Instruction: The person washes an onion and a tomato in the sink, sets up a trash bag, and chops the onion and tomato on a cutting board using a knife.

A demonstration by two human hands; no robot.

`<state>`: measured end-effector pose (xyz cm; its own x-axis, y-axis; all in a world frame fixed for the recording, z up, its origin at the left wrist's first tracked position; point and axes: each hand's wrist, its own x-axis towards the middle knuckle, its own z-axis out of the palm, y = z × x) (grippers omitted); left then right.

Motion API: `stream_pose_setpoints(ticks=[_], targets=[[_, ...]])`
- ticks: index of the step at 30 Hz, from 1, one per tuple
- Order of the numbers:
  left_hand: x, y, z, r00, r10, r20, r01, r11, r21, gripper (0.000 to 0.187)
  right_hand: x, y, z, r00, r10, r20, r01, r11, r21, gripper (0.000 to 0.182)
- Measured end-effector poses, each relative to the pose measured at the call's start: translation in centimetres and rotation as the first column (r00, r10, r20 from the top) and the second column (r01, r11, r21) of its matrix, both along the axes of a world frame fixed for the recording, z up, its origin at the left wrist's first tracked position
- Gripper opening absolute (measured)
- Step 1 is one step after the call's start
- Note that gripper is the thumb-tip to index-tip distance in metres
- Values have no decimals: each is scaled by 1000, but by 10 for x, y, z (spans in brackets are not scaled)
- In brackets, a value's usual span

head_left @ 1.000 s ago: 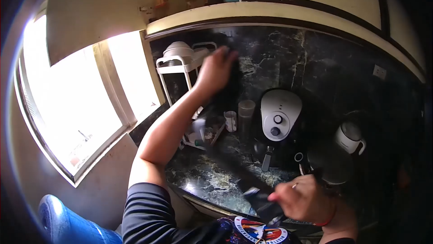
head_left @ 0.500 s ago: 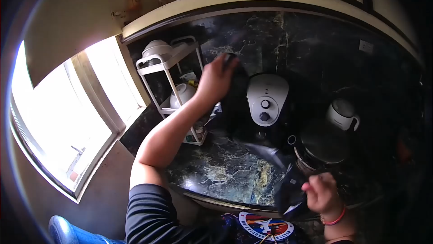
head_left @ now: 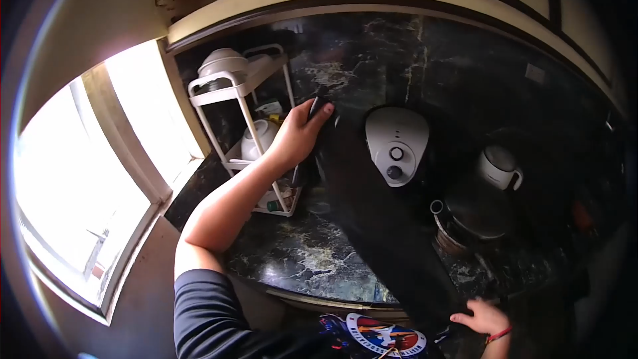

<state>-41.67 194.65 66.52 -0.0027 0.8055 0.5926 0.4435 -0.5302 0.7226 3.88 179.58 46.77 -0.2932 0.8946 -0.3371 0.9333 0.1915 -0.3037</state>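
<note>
Stretching aslant above the dark, marble-patterned stone countertop (head_left: 312, 253), the long, soft-looking black cloth (head_left: 382, 213) has its upper end clamped between the left hand's (head_left: 298, 133) thumb and fingers, seemingly to spread its length towards the right hand (head_left: 486, 319) (thumb out, though I cannot tell whether its fingers grip).

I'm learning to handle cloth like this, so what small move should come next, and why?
Probably secure the lower end with the right hand: its thumb sticks out and its grip is hard to make out, while the left hand pinches the upper end of the black cloth, which slants between them.
</note>
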Motion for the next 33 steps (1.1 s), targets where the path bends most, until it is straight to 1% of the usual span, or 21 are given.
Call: stream_pose_setpoints(ticks=[1,2,4,5,6,7,8,10,12,14,15,16,18,22,24,25,27,30,31,32,33], targets=[[7,-8,0,998,-42,-35,41,999,-29,40,-17,6,19,958,77,-276,-26,983,184,61],[12,-16,-1,994,-87,-72,82,994,-67,40,-42,13,41,913,92,-397,45,945,324,59],[25,-25,-8,971,-167,-169,146,981,-130,41,-101,32,78,663,209,-719,157,900,407,50],[32,-27,-15,961,-238,-144,222,968,-118,41,-129,41,86,570,292,-768,167,874,456,51],[40,-29,-21,945,-304,-119,293,951,-100,41,-152,51,91,548,318,-774,139,877,459,52],[45,-34,-23,930,-363,-58,353,926,-134,35,-175,62,88,412,310,-857,141,907,397,41],[46,-33,-26,933,-358,-39,350,927,-135,37,-191,74,95,443,272,-854,98,932,348,28],[41,-28,-36,944,-329,-1,326,936,-131,41,-216,93,99,411,360,-838,147,880,451,31],[26,-16,-45,975,-223,22,224,966,-131,38,-231,117,91,384,402,-831,244,824,512,28],[8,6,-61,996,-88,-8,86,991,-107,37,-250,115,99,569,368,-736,305,736,604,23],[2,19,-69,999,-36,-11,35,996,-85,37,-266,114,98,654,459,-602,301,572,763,16],[-2,31,-77,1000,16,-16,-17,998,-66,38,-281,117,92,679,469,-565,259,567,782,14],[-6,47,-91,988,150,-39,-151,988,-18,39,-304,130,76,849,362,-384,171,498,850,15],[-3,65,-126,984,178,28,-175,980,-91,38,-306,128,69,875,318,-366,156,530,834,16],[5,61,-136,963,262,-67,-268,957,-107,37,-303,129,58,867,325,-377,149,554,819,18],[6,64,-142,965,251,-73,-260,954,-152,37,-301,128,54,862,330,-385,150,558,816,18],[7,65,-156,967,252,-46,-255,963,-89,35,-294,128,46,806,374,-458,192,567,801,20],[7,30,-143,975,212,-68,-219,969,-111,35,-269,125,40,675,399,-620,220,694,686,22],[5,19,-143,987,157,-43,-161,980,-117,36,-257,125,37,648,385,-658,242,715,656,25],[6,-1,-133,993,89,-81,-103,975,-197,37,-247,126,37,653,312,-690,265,760,594,29],[13,-14,-125,988,104,-113,-131,956,-262,36,-244,130,38,676,298,-674,281,741,609,29]])
